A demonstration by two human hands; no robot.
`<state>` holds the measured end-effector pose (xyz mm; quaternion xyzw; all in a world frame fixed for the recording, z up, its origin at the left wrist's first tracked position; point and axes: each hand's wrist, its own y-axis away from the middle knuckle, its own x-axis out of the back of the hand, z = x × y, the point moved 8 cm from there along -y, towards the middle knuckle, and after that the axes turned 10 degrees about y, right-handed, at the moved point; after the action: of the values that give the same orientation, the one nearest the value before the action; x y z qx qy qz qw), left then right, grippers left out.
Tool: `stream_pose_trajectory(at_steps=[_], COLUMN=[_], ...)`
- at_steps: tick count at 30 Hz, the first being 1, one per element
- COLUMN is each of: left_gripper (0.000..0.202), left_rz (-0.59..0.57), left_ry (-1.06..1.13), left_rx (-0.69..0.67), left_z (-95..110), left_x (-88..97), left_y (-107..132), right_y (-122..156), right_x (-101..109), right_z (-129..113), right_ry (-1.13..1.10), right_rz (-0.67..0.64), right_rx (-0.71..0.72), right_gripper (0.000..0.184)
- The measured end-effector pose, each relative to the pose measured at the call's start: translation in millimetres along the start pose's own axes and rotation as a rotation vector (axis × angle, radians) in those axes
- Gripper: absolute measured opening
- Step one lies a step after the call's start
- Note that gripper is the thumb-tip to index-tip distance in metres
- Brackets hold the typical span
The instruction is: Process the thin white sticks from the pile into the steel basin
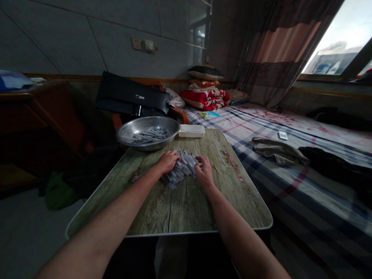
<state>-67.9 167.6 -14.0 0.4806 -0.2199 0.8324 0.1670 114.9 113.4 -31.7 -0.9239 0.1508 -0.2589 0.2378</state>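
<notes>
A pile of several thin grey stick-like pieces (182, 168) lies in the middle of a wood-grain table (180, 205). My left hand (167, 161) rests on the pile's left side with fingers curled over the pieces. My right hand (204, 170) presses against the pile's right side, fingers bent onto it. Both hands hem the pile in from either side. What lies under the fingers is hidden.
A metal bowl (148, 132) holding more grey pieces stands at the table's far left. A white rectangular box (192, 131) sits beside it. A bed with a checked sheet (290, 162), clothes and folded quilts runs along the right. A dark monitor (130, 96) leans behind the bowl.
</notes>
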Motion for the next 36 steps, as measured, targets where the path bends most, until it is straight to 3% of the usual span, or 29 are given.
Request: stream_pose_trajectory(at_steps=[7, 12, 16, 20, 23, 24, 27, 30, 33, 35, 36], left_gripper=[0.033, 0.018, 0.029, 0.024, 0.014, 0.013, 0.043, 0.052, 0.027, 0.011, 0.016], left_rz=[0.116, 0.114, 0.203, 0.274, 0.311, 0.359, 0.626, 0.779, 0.684, 0.622, 0.591], left_ry=[0.183, 0.517, 0.78, 0.624, 0.448, 0.401, 0.403, 0.762, 1.277, 1.474, 1.519], left_rx=[-0.125, -0.006, 0.115, 0.065, 0.002, 0.0, 0.085, 0.239, 0.355, 0.36, 0.349], left_z=[42.8, 68.5, 70.3, 75.7, 83.7, 85.1, 79.9, 62.5, 52.7, 54.9, 57.3], left_x=[25.5, 19.7, 14.7, 25.3, 33.6, 37.6, 51.3, 41.7, 8.0, -7.7, -13.0], left_y=[17.7, 28.3, 31.7, 33.5, 38.6, 42.0, 57.8, 64.3, 50.5, 41.1, 37.3], right_y=[0.3, 1.9, 3.8, 5.0, 5.2, 4.8, 3.7, 4.7, 9.7, 15.3, 18.3], right_x=[7.2, 4.3, -9.0, -17.3, -15.3, -13.0, -7.5, -12.6, -23.2, -30.3, -33.9], right_z=[-5.9, -24.4, -30.0, -28.7, -24.9, -22.2, -12.5, -10.8, -18.6, -23.9, -25.7], right_ry=[-0.039, -0.109, -0.106, -0.103, -0.105, -0.107, -0.164, -0.32, -0.493, -0.609, -0.667], right_rz=[0.025, -0.055, -0.16, -0.233, -0.213, -0.184, -0.11, -0.177, -0.351, -0.474, -0.528], right_rx=[0.007, 0.081, 0.107, 0.091, 0.06, 0.035, -0.072, -0.159, -0.216, -0.265, -0.296], right_gripper=[0.024, 0.023, 0.018, 0.018, 0.016, 0.016, 0.018, 0.021, 0.024, 0.021, 0.019])
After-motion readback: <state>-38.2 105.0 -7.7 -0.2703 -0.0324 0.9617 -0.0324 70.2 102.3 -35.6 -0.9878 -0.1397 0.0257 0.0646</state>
